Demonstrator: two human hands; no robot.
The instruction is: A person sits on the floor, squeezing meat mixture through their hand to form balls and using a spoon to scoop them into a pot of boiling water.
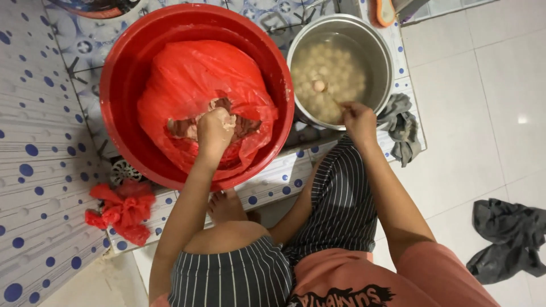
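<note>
Pinkish-brown soft meat paste [227, 116] in red plastic-bag-lined basin [122, 136]: sticky, slippery, squeezes easily—left hand [215, 129] fisted around a lump; right hand [358, 119] pinched on thin spoon handle [336, 103] over steel pot [387, 57].

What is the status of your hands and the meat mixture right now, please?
Left hand squeezing meat paste in red-bagged basin. Right hand at pot of floating balls. Nothing obstructing.
</note>
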